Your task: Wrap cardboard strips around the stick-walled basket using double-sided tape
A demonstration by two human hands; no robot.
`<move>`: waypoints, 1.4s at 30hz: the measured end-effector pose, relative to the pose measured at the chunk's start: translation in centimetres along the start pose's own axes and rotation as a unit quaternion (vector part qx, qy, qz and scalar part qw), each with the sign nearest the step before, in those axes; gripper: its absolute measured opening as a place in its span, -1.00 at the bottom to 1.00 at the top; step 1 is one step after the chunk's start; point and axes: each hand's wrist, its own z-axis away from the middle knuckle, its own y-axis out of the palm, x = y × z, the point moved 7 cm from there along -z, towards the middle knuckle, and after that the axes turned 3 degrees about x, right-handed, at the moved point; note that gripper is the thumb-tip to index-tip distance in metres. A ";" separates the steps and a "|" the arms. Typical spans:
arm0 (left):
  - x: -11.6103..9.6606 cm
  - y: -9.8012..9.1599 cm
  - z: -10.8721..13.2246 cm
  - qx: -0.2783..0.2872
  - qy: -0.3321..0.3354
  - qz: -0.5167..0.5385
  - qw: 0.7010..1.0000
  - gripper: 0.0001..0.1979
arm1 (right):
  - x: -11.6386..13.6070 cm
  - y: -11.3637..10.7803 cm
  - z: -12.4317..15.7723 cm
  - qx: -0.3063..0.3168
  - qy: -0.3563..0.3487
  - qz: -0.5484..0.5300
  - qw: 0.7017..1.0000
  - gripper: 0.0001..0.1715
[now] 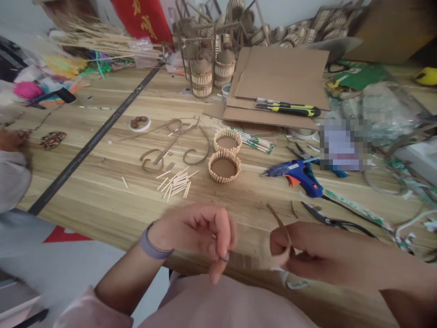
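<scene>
A narrow brown cardboard strip (251,260) stretches between my two hands at the front edge of the table, smeared by motion. My right hand (307,246) is closed on it, and a curled length of the strip sticks up past the fingers. My left hand (201,230) has its fingers curled together at the strip's other end. Beyond them stand two small round cups, a nearer one (224,178) and a farther one (227,136), each with a brown base and a wall of short wooden sticks. Loose short sticks (177,182) lie left of the cups.
A blue glue gun (297,173) and dark-handled scissors (336,222) lie at right. Curled brown strips (153,159) are behind the sticks. Cutters (290,110) rest on cardboard sheets (280,73). Finished stick buckets (202,75) stand behind. Another person's sleeve (13,180) shows at left.
</scene>
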 end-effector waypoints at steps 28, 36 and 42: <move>-0.3 -1.5 -0.5 -0.213 -0.125 -0.789 0.563 -0.76 | -5.3 1.3 -6.2 0.007 0.057 -0.165 0.985 -0.83; 3.2 -2.0 -3.8 -0.231 -0.163 -0.626 0.726 -0.77 | -4.9 1.2 -6.0 0.000 0.046 -0.157 0.987 -0.83; 3.8 -2.3 -3.8 -0.243 -0.148 -0.611 0.739 -0.79 | -4.6 1.0 -5.8 -0.006 0.047 -0.157 0.987 -0.83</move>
